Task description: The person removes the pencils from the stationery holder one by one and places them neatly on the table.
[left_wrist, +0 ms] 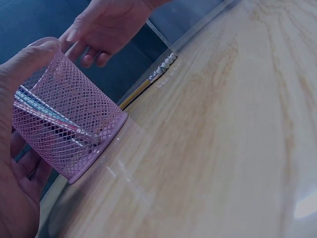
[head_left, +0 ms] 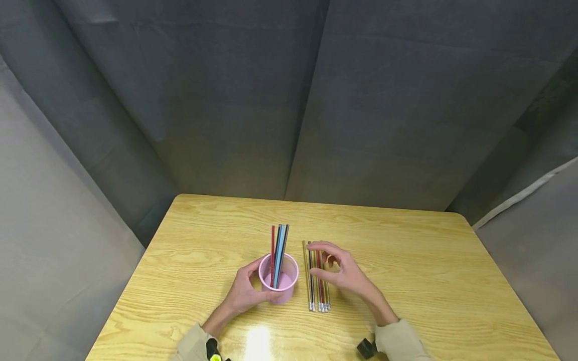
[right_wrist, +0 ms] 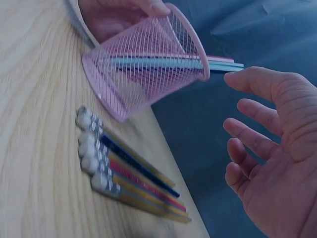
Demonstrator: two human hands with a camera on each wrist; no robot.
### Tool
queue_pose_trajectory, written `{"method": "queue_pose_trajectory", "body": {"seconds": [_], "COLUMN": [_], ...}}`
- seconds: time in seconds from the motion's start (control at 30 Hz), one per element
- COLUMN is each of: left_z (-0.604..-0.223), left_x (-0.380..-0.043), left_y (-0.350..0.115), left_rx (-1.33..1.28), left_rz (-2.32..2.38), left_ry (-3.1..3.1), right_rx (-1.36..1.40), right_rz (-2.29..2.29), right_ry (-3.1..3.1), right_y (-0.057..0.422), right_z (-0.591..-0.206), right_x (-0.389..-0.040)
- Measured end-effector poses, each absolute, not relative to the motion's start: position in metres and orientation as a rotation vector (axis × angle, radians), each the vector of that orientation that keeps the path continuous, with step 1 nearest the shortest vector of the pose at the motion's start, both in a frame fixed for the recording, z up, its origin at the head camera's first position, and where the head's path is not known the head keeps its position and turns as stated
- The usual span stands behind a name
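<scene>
A pink mesh pencil cup (head_left: 284, 297) stands upright on the table. My left hand (head_left: 243, 292) holds it from the left side, the thumb near its front rim. Inside the cup, several pencils (head_left: 281, 245) lean together: red, light blue and dark ones. Just right of the cup lies a row of pencils (right_wrist: 143, 178) in yellow, dark blue and red, side by side, their white eraser ends toward me. Over that row hovers my right hand (head_left: 340, 268), thumb and fingers spread apart with nothing between them. It partly covers the pencils in the head view.
The wooden table (head_left: 451, 281) extends to both sides, with its far edge beyond the cup. Dark grey curtains (head_left: 226, 100) hang behind it, and lighter grey fabric (head_left: 40, 225) stands at the left. Glare marks the front of the tabletop.
</scene>
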State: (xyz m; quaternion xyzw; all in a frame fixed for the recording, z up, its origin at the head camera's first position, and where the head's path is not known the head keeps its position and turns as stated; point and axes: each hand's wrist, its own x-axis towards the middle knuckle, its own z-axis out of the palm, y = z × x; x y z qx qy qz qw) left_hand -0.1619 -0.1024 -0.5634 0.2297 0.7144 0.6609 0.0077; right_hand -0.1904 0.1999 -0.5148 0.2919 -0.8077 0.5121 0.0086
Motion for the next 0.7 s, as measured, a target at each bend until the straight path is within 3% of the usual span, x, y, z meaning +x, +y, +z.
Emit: {"method": "queue_pose_trajectory", "body": {"seconds": [0.7], "left_z": [-0.565], "left_x": [-0.163], "left_y": [-0.103], "left_rx": [0.735], "left_rz": [2.050], "left_ry": [2.220], "right_rx": [1.134], "right_rz": [1.589], "right_ry": [-2.503], "right_y": [0.158], "right_z": [-0.481], "right_x": [-0.185]}}
